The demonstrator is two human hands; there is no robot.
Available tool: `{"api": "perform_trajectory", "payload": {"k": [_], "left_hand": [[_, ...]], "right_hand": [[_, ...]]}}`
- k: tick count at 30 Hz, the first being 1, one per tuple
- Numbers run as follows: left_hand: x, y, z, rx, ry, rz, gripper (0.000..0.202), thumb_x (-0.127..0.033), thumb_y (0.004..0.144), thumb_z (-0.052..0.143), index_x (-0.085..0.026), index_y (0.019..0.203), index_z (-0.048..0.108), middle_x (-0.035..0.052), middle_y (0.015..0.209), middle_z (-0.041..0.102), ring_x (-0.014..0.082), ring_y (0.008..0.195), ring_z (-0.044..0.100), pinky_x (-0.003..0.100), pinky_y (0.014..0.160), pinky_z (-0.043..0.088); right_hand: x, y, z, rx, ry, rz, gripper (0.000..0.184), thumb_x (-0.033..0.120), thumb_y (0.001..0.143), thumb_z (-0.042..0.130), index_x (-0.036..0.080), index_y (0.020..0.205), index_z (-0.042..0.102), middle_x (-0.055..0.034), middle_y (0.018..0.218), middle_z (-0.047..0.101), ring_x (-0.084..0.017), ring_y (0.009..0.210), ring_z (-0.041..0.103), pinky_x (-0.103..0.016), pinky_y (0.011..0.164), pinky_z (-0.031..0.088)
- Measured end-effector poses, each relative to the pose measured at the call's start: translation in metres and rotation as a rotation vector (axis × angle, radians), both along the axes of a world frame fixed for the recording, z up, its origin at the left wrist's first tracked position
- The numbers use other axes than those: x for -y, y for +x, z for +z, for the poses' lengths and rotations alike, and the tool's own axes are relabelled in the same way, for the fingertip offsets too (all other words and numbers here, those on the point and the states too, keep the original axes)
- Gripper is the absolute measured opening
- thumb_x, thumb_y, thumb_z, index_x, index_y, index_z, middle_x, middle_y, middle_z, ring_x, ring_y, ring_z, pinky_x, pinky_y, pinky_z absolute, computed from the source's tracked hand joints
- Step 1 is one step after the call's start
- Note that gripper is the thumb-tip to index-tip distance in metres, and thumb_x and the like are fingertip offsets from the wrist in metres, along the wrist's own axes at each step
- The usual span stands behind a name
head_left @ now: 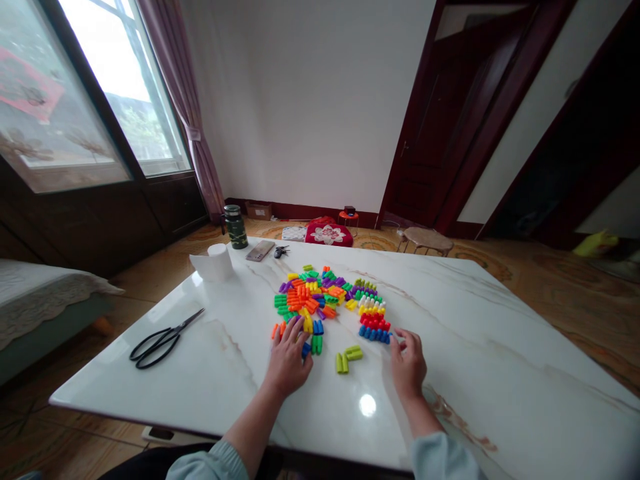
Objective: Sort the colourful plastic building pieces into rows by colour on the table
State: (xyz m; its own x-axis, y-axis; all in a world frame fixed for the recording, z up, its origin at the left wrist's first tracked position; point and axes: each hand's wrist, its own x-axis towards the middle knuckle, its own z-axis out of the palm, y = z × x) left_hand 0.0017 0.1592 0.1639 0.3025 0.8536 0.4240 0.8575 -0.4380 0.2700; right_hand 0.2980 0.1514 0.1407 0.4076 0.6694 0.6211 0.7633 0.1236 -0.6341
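Note:
A heap of small plastic pieces in many colours (313, 297) lies on the white marble table (500, 347). To its right, sorted rows run purple, green, white, yellow, red (374, 322) and blue (375, 334). My left hand (289, 360) lies on the table with fingers spread, fingertips touching pieces at the heap's near edge, including a blue piece (318, 327) and a green one (317, 344). My right hand (407, 363) rests with fingers curled, its fingertips at the right end of the blue row. Between the hands lie light green pieces (349, 358).
Black scissors (163, 340) lie at the table's left. At the far left corner stand a paper roll (216, 261), a camouflage flask (235, 227), a phone (260, 251) and keys (280, 251). A bed (40, 293) is left of the table. A small stool (426, 239) stands beyond.

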Motion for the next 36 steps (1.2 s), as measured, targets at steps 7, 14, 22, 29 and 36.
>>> {"api": "perform_trajectory", "payload": {"k": [7,14,22,29,36], "left_hand": [[0.001,0.001,0.002,0.018,-0.032,0.002,0.044,-0.02,0.075,0.055,-0.021,0.119,0.061,0.0102,0.152,0.042,0.0313,0.145,0.029,0.057,0.117,0.02],[0.002,0.001,0.001,0.036,-0.019,0.009,0.044,-0.021,0.076,0.057,-0.022,0.12,0.061,0.0099,0.152,0.042,0.0315,0.144,0.029,0.057,0.116,0.02],[0.003,-0.002,-0.002,0.035,0.067,-0.038,0.027,-0.021,0.079,0.058,-0.023,0.105,0.066,0.0087,0.14,0.055,0.0304,0.137,0.041,0.056,0.114,0.028],[0.001,-0.011,0.0,0.017,0.055,-0.247,0.026,-0.018,0.085,0.054,-0.024,0.107,0.066,0.0076,0.135,0.058,0.0266,0.131,0.047,0.05,0.113,0.035],[-0.007,-0.02,0.018,-0.077,0.007,-0.389,0.051,-0.036,0.084,0.063,-0.023,0.132,0.054,0.0131,0.15,0.042,0.0306,0.142,0.034,0.053,0.116,0.029]], "right_hand": [[0.013,-0.054,0.011,0.226,-0.236,0.479,0.028,0.043,0.097,0.045,0.021,0.094,0.062,-0.003,0.088,0.066,-0.015,0.072,0.063,-0.025,0.066,0.047],[0.01,-0.08,0.01,0.299,-0.133,0.562,0.022,0.033,0.099,0.042,0.019,0.1,0.06,-0.0057,0.092,0.062,-0.017,0.08,0.063,-0.027,0.073,0.05],[0.011,-0.088,0.014,0.584,-0.211,0.428,0.019,0.022,0.092,0.052,0.019,0.108,0.062,-0.0109,0.115,0.061,-0.026,0.104,0.056,-0.04,0.088,0.049],[0.011,-0.086,0.012,0.52,-0.222,0.673,0.031,0.029,0.09,0.056,0.019,0.12,0.057,-0.0131,0.126,0.056,-0.026,0.116,0.053,-0.044,0.099,0.048],[0.01,-0.085,0.012,0.486,-0.229,0.667,0.034,0.034,0.09,0.056,0.018,0.12,0.058,-0.0146,0.128,0.056,-0.027,0.118,0.054,-0.044,0.1,0.049]]}}
